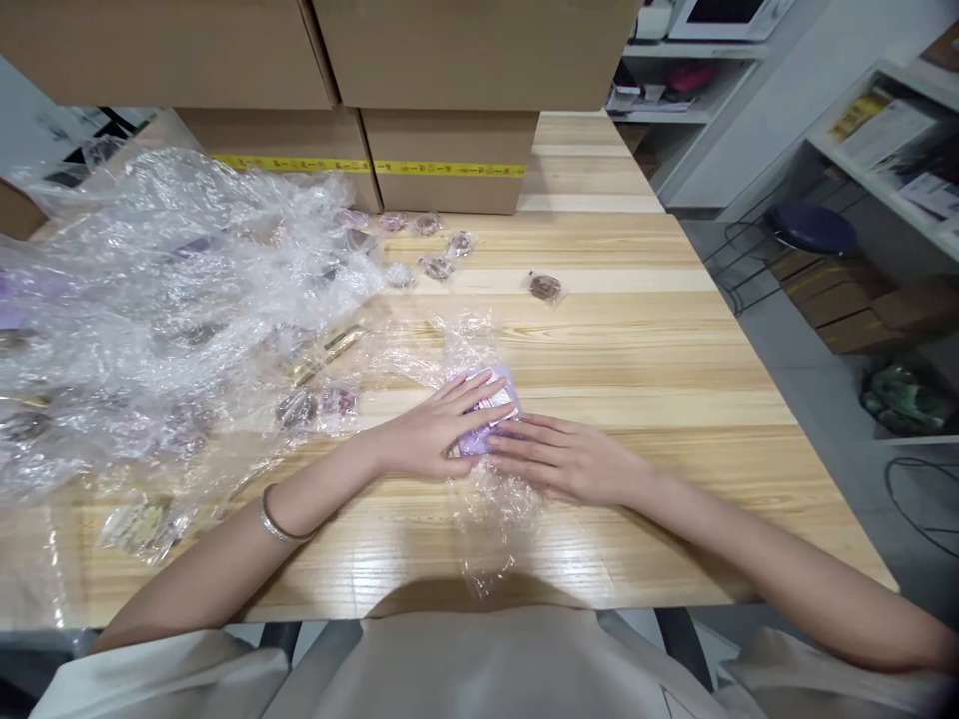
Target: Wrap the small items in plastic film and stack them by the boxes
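A small light-purple package [472,440] with a pale printed face lies on the wooden table in front of me, and clear plastic film [479,340] sticks out beyond its far and near sides. Across its top my left hand [442,427] holds it, fingers spread over the face and thumb along the near edge. My right hand [565,459] lies flat against the package's right near side, fingers stretched out and touching the crinkled film. Part of the package is hidden under the fingers. A bracelet [276,517] circles my left wrist.
A large heap of clear plastic wrap [187,300] covers the table's left side. Small wrapped brown pieces [545,287] lie beyond my hands. Cardboard boxes [450,150] with yellow tape stand at the back. Right of the table are a blue stool [811,227] and shelves.
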